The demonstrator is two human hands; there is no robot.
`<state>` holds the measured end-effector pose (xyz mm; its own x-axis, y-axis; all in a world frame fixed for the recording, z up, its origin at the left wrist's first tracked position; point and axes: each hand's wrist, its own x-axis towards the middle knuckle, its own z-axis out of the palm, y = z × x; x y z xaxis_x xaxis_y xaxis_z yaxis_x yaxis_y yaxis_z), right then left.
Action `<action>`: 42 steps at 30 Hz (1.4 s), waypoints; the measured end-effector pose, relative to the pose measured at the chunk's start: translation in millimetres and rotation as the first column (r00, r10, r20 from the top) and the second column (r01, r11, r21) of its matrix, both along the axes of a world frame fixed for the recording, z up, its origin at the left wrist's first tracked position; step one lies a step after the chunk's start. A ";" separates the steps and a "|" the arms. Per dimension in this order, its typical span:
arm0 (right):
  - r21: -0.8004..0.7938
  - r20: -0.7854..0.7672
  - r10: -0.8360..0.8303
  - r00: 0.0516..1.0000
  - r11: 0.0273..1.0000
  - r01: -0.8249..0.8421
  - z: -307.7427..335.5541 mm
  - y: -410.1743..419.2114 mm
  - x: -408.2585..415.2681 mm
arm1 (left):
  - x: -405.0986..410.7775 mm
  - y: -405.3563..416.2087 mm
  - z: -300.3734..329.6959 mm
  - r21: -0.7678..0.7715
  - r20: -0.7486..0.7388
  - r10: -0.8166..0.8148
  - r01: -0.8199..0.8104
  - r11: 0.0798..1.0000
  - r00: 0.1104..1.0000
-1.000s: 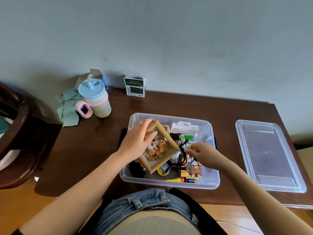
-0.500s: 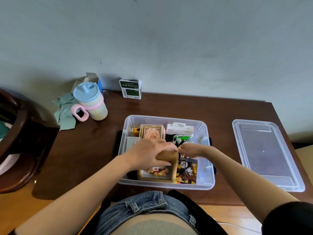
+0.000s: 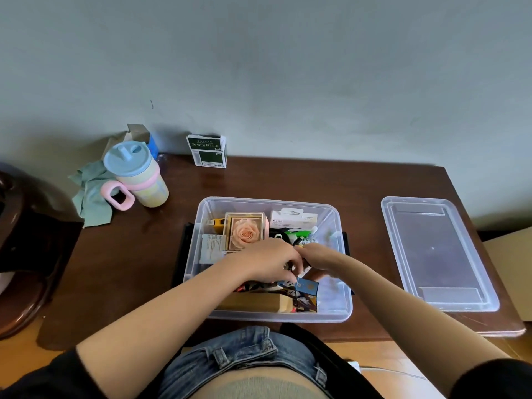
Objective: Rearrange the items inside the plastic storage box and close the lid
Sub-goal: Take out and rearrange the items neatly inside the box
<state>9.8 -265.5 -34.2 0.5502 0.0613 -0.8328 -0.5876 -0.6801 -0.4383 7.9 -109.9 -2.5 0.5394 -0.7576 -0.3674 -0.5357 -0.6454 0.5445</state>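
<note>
One clear storage box sits mid-desk, its one lid lying apart at right. Two hands, left and right, reach inside together; whether their fingers grip anything cannot be told.

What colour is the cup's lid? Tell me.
Light blue, on the cup left of the box; the head view shows it.

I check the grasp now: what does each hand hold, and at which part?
It cannot be told: the left hand and right hand meet inside the storage box, covering the contact.
</note>
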 end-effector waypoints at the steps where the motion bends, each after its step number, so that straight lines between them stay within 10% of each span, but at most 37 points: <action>1: -0.003 0.007 -0.015 1.000 1.000 0.015 0.0 -0.3 -1.4 | -0.3 -7.4 -2.8 0.058 0.006 -0.053 0.053 0.997 0.999; 7: -0.197 0.128 0.257 0.958 0.953 -0.230 -0.2 -1.7 -0.4 | -6.0 -25.5 -15.6 0.244 0.145 -0.263 0.223 0.944 0.954; 13: -0.581 -0.020 0.764 0.645 0.516 -0.629 1.2 -1.6 5.1 | 10.4 -8.7 3.1 0.291 0.128 -0.189 0.145 0.946 0.974; 19: -0.601 -0.088 0.866 0.492 0.348 -0.720 -0.5 -2.3 5.8 | 0.0 -1.5 11.4 0.407 0.275 -0.363 0.234 0.883 0.890; 34: -0.732 -0.084 0.905 0.417 0.228 -0.642 -24.9 2.6 -6.6 | -4.4 18.6 6.1 0.187 0.288 -0.277 0.230 0.955 0.917; 42: -0.657 0.023 0.815 0.579 0.449 -0.606 -14.5 0.6 -2.2 | -3.1 23.4 -4.6 0.124 0.360 -0.244 0.213 0.969 0.900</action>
